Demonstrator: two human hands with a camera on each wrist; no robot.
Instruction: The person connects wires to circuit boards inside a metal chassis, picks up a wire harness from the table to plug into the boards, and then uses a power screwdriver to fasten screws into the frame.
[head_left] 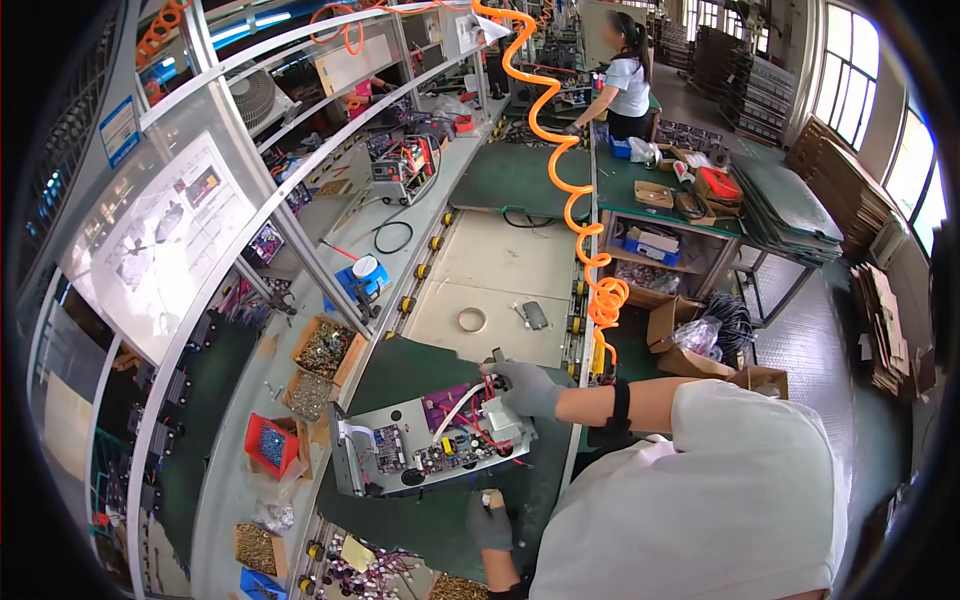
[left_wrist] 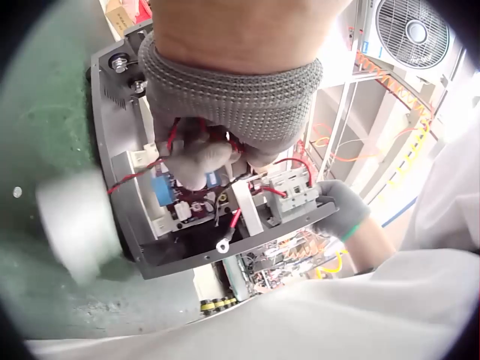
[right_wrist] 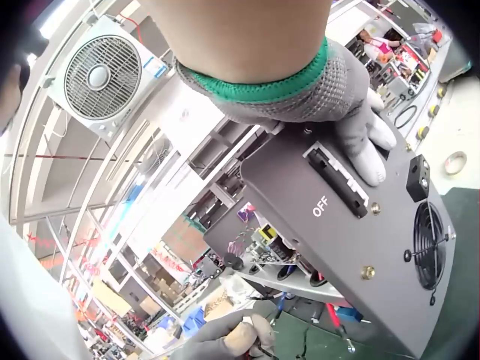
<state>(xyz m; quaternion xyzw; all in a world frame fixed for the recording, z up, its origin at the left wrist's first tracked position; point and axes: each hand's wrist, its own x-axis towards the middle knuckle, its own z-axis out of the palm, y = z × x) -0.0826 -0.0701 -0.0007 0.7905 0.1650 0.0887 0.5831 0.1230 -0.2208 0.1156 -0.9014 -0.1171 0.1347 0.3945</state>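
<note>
An uncovered grey metal machine case (head_left: pixel 350 468), full of circuit boards and red and white wires, lies on the green mat. My gloved right hand (head_left: pixel 527 389) grips the edge of its end panel (right_wrist: pixel 330 232), fingers lying over the outer face beside the black OFF switch (right_wrist: pixel 337 182). In the head view my gloved left hand (head_left: pixel 490 525) is at the near side of the case. Its bare-tipped thumb and finger pinch a thin dark wire, and a twisted red-and-black wire (left_wrist: pixel 135 176) runs up to this hand. A loose red lead ends in a ring terminal (left_wrist: pixel 223 245).
Bins of screws (head_left: pixel 330 345) and a red bin (head_left: pixel 272 446) line the far bench. An orange coiled hose (head_left: pixel 557 140) hangs over the line. A tape roll (head_left: pixel 471 319) lies on the pale board. Another person (head_left: pixel 628 88) stands farther down the line.
</note>
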